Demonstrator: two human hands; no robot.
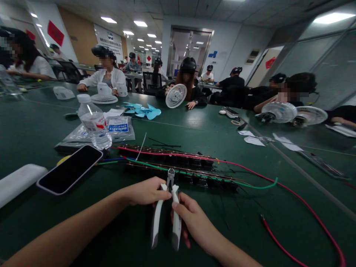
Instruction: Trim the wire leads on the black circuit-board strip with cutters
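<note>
Both my hands grip a pair of diagonal cutters [177,218] with white and grey handles. My left hand [148,191] is closed on the left handle near the pivot. Around the right handle my right hand [191,215] is wrapped, thumb on its front. The handles stand apart, and the metal jaws point away from me at the nearer of two long black strips [200,180]. A green wire [167,167] runs along that strip; a red wire [172,154] lies along the farther strip [164,150]. A pale cable tie [141,146] sticks up near their left end.
To the left lie a phone [71,168], a white object [20,181] and a water bottle [94,122] beside a plastic bag [119,128]. Blue fan blades [143,110] are farther back. A loose red cable [278,241] curves at right. Several people sit across the green table [194,128].
</note>
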